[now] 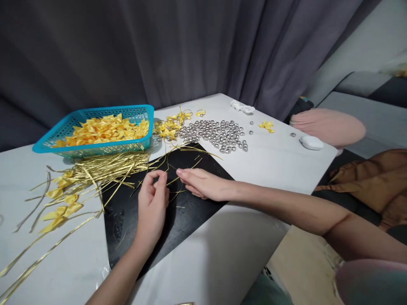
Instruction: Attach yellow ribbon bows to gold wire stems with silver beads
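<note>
Both hands are over a black mat (187, 220) on the white table. My left hand (153, 201) is closed, thumb and forefinger pinched together; whatever lies between them is too small to make out. My right hand (203, 184) pinches a thin strand (172, 167) at its fingertips, a short gap to the right of the left hand. Loose gold strands (197, 163) lie on the mat around the fingers. Left of the mat is a pile of gold ties (111, 167), with yellow ribbon bows (60, 216) on gold strands beside it.
A blue basket (92, 151) full of yellow bows stands behind the gold ties. Silver beads (216, 133) are spread behind the mat. A single yellow bow (266, 126), a white crumpled item (242, 107) and a white rounded case (311, 142) sit farther right. A dark curtain (190, 51) hangs behind.
</note>
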{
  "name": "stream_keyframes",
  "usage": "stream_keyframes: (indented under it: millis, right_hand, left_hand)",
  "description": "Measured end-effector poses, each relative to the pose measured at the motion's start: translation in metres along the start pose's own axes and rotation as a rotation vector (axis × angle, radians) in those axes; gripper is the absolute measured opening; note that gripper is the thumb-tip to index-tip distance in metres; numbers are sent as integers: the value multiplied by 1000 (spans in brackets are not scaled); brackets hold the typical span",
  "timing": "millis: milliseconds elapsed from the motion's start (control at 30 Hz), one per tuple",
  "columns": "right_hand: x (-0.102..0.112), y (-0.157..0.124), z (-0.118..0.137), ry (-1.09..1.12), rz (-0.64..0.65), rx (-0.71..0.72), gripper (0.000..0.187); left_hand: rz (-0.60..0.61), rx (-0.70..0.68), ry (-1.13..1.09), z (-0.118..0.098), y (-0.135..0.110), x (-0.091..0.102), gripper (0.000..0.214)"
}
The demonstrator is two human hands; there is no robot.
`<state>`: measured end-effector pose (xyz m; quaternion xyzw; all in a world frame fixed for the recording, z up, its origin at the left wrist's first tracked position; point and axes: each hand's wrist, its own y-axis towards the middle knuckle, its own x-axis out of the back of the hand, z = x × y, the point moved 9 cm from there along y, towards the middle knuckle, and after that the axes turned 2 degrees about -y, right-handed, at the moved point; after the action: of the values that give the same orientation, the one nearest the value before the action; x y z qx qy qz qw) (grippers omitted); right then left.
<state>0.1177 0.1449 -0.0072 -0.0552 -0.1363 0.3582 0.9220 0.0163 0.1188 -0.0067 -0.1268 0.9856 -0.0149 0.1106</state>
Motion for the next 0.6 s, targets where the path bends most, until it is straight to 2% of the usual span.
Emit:
stream_keyframes:
  millis: [100, 267, 433, 600]
  right_hand:
    - [-14, 1, -10, 184, 49, -8, 41]
    - [-20, 0, -5, 336, 59, 22, 42]
    - [-22, -3, -2, 366, 60, -56, 38]
    - [-24, -3, -3, 357, 112, -23, 39]
  left_hand:
    - [-3, 6, 0, 1, 0, 0, 22]
    - [-24, 0, -8, 1, 1, 2, 21]
    - [-27, -14, -10, -2, 0, 2, 21]
    - [32, -3, 41, -1, -2, -2, 23]
